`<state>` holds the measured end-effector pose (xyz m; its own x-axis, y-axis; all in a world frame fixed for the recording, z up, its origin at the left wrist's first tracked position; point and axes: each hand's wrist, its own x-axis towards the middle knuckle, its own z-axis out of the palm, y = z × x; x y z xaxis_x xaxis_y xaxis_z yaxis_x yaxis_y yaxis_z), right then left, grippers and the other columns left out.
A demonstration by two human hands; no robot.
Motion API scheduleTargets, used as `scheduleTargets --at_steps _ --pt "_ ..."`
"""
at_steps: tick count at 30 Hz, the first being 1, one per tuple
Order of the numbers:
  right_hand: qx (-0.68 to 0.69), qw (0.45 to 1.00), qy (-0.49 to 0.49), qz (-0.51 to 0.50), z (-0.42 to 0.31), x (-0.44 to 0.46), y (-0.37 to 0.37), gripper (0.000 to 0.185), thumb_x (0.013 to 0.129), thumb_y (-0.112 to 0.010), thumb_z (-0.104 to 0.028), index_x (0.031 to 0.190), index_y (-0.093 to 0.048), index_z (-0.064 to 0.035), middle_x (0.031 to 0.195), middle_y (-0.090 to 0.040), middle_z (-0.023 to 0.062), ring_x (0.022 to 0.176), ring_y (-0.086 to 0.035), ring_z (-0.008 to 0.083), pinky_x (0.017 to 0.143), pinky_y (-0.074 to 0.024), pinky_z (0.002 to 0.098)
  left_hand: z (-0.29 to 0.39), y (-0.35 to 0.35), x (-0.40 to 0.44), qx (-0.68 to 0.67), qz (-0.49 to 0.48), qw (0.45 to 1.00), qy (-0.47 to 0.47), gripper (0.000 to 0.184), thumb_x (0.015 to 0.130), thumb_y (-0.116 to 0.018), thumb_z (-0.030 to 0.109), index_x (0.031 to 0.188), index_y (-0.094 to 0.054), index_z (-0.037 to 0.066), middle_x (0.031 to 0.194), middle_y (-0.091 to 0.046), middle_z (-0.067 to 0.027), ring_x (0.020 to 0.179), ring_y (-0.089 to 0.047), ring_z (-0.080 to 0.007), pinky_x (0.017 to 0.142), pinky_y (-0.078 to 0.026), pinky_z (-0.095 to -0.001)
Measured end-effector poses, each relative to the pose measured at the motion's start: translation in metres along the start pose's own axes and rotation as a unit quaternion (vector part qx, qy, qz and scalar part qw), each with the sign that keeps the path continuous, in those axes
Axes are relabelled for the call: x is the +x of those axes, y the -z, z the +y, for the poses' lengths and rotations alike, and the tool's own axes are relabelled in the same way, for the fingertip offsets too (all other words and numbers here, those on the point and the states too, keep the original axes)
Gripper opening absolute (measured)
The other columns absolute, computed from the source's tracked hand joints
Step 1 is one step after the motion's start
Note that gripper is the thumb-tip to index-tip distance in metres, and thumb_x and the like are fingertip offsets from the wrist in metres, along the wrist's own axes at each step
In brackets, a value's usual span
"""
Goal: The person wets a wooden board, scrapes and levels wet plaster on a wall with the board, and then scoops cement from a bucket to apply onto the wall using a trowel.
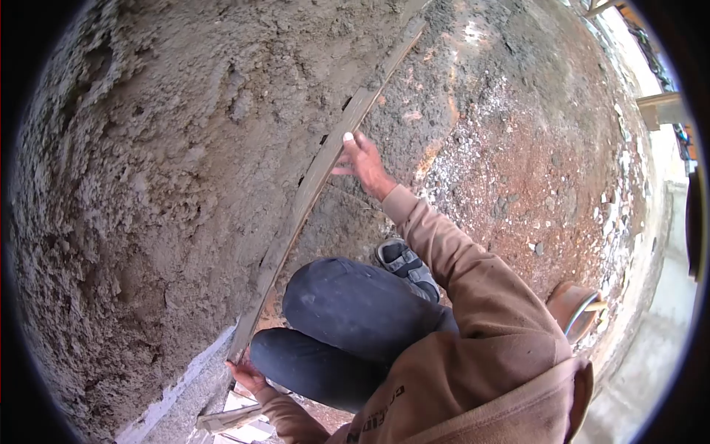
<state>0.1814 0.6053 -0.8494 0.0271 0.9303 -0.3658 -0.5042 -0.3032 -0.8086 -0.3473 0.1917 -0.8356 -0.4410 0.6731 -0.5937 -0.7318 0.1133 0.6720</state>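
A long, mortar-smeared wooden board [307, 192] runs diagonally along rough grey mortar [163, 163], its edge against the surface. My right hand [362, 161] grips it around the middle, thumb on the face and fingers round the near edge. At the lower end, close to my knee, my left hand [249, 377] holds the same board; some of its fingers are hidden behind it. Small dark gaps show along the side of the board facing the mortar.
Reddish ground with white fragments [532, 177] spreads to the right. My sandalled foot [408, 268] rests beside my knees. A clay-coloured bucket [573, 307] stands at the right. Short wood pieces [229, 419] lie below my left hand. A timber piece [660, 109] juts in at the upper right.
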Motion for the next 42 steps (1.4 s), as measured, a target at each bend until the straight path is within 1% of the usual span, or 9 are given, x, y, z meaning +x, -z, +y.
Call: scheduleTargets --at_steps 6,11,16,20,25,31,35,39,42 --pt "0.011 1.0 0.018 -0.009 -0.007 0.005 0.005 0.056 0.1 -0.052 -0.034 0.141 -0.035 0.0003 0.12 -0.057 0.0148 0.087 -0.067 0.024 0.068 -0.0627 0.0367 -0.001 -0.015 -0.002 0.028 0.018 0.998 -0.054 0.062 0.096 -0.056 0.043 0.136 -0.045 -0.003 0.134 -0.054 -0.021 0.122 -0.053 -0.0353 0.107 -0.042 -0.0469" --pt "0.001 0.998 0.051 0.021 -0.071 0.041 0.026 0.037 0.101 -0.05 -0.026 0.126 -0.046 0.0002 0.096 -0.054 0.0074 0.08 -0.06 0.0173 0.066 -0.0627 0.0356 -0.028 -0.115 -0.02 0.091 -0.04 0.992 0.081 0.067 0.098 -0.045 0.055 0.137 -0.046 0.001 0.128 -0.059 -0.0199 0.111 -0.06 -0.0324 0.098 -0.048 -0.0428" --pt "-0.006 0.998 0.055 0.011 -0.071 0.044 0.026 0.037 0.101 -0.051 -0.028 0.125 -0.046 -0.0015 0.098 -0.054 0.0097 0.083 -0.062 0.0186 0.07 -0.0624 0.0362 -0.026 -0.078 0.003 0.141 -0.024 0.989 0.043 0.072 0.096 -0.043 0.06 0.136 -0.048 0.0 0.127 -0.059 -0.0198 0.108 -0.062 -0.0317 0.097 -0.048 -0.0432" --pt "-0.038 0.998 0.049 0.017 -0.046 0.018 0.008 0.047 0.101 -0.049 -0.029 0.136 -0.039 0.0004 0.11 -0.056 0.0141 0.086 -0.065 0.0215 0.071 -0.0627 0.0364 -0.017 -0.072 -0.011 0.051 -0.011 0.997 0.059 0.066 0.098 -0.046 0.053 0.135 -0.048 -0.001 0.129 -0.059 -0.0197 0.115 -0.058 -0.0326 0.101 -0.046 -0.0462" --pt "-0.002 1.0 -0.015 -0.002 0.025 -0.013 -0.008 0.057 0.1 -0.052 -0.032 0.143 -0.031 -0.0008 0.117 -0.056 0.0138 0.087 -0.064 0.0206 0.068 -0.0624 0.0364 0.01 0.064 0.025 0.039 0.042 0.998 -0.035 0.059 0.097 -0.051 0.046 0.132 -0.049 -0.002 0.13 -0.058 -0.0203 0.119 -0.056 -0.0343 0.106 -0.044 -0.0487" --pt "-0.009 1.0 0.02 0.015 -0.012 0.011 0.006 0.053 0.1 -0.053 -0.032 0.138 -0.037 0.0013 0.11 -0.058 0.015 0.077 -0.065 0.0208 0.064 -0.0622 0.0351 0.006 0.002 0.002 0.043 0.024 0.998 -0.04 0.058 0.099 -0.05 0.044 0.134 -0.048 -0.003 0.131 -0.057 -0.0214 0.118 -0.056 -0.0351 0.105 -0.044 -0.0493" --pt "-0.046 0.998 0.033 0.023 -0.065 0.035 0.021 0.049 0.1 -0.053 -0.03 0.134 -0.041 0.0033 0.107 -0.059 0.0154 0.073 -0.065 0.0193 0.062 -0.0619 0.0331 -0.013 -0.06 -0.006 0.063 -0.051 0.995 0.063 0.067 0.096 -0.05 0.053 0.137 -0.046 0.001 0.131 -0.056 -0.0225 0.11 -0.06 -0.0363 0.097 -0.049 -0.0479" --pt "-0.048 0.998 0.041 0.027 -0.06 0.029 0.021 0.049 0.1 -0.053 -0.029 0.134 -0.041 0.005 0.107 -0.059 0.0155 0.073 -0.064 0.0184 0.062 -0.0618 0.0323 -0.022 -0.095 -0.021 0.082 -0.055 0.995 0.009 0.069 0.094 -0.052 0.055 0.137 -0.046 0.001 0.129 -0.057 -0.0215 0.11 -0.059 -0.0346 0.097 -0.049 -0.0469" --pt "-0.036 0.998 0.055 0.001 -0.04 0.018 0.011 0.052 0.099 -0.054 -0.029 0.135 -0.039 0.0056 0.104 -0.059 0.0152 0.074 -0.064 0.0184 0.063 -0.0618 0.0328 -0.011 -0.033 -0.001 0.038 -0.009 0.999 -0.015 0.068 0.094 -0.054 0.052 0.137 -0.044 0.0 0.13 -0.056 -0.0215 0.114 -0.057 -0.0346 0.1 -0.047 -0.0463"
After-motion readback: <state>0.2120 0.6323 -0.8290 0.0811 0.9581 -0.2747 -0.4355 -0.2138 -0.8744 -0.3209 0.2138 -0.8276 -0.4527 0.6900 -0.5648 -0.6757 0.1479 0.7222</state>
